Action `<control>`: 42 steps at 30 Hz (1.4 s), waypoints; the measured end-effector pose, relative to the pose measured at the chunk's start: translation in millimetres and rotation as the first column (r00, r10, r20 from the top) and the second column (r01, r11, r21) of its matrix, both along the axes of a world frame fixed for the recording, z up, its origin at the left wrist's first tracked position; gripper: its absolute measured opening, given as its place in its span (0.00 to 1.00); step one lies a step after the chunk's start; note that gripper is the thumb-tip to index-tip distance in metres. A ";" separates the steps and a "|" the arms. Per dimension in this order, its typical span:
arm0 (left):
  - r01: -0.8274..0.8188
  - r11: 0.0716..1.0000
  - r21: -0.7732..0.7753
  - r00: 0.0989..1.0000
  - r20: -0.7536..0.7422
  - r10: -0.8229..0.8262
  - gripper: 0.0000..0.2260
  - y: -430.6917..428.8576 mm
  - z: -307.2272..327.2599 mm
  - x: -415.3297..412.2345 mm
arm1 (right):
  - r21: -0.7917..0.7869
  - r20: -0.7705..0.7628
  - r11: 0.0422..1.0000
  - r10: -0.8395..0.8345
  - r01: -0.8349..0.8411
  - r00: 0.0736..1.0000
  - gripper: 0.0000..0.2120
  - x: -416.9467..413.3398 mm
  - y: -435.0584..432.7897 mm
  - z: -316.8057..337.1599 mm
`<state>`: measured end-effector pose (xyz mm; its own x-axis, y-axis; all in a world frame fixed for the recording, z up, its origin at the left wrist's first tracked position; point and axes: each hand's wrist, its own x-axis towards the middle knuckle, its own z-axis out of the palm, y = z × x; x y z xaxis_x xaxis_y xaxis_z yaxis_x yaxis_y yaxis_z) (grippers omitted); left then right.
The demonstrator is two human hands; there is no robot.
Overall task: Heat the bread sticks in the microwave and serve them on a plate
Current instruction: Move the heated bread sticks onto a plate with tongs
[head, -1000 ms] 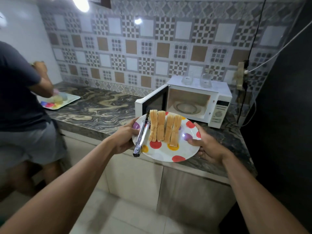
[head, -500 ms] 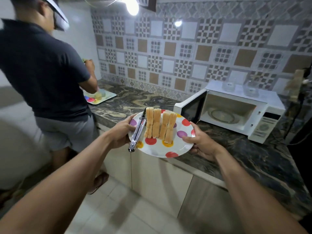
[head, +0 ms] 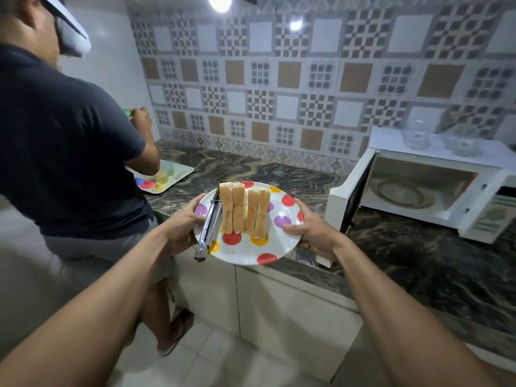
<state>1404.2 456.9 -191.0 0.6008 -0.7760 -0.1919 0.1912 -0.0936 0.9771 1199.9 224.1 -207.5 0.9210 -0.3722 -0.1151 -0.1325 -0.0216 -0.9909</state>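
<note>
Four bread sticks (head: 243, 210), one tongs (head: 208, 230), one plate (head: 240, 254)

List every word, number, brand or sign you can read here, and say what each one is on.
No text can be read anywhere in this view.
Microwave panel: it has markings, but they are too blurred to read.
Plate: coloured dots only, no lettering.
Tongs: no lettering shows.

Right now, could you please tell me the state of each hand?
Left hand: grips the polka-dot plate by its left rim.
Right hand: grips its right rim.
</note>
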 end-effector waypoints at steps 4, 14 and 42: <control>0.021 0.999 0.025 1.000 -0.022 -0.021 0.29 -19.6 -8.9 48.0 | 0.013 -0.015 0.998 -0.053 0.054 0.998 0.31 41.0 -9.0 -13.2; 0.076 0.994 0.085 0.995 -0.077 -0.069 0.33 -99.1 -44.6 129.5 | 0.026 0.016 0.985 -0.172 0.171 0.985 0.32 115.6 -68.9 -54.2; 0.145 0.918 0.369 0.962 0.164 -0.218 0.23 -289.1 -182.9 248.1 | -0.180 -0.341 0.842 -0.539 0.509 0.771 0.33 182.7 -172.9 -159.5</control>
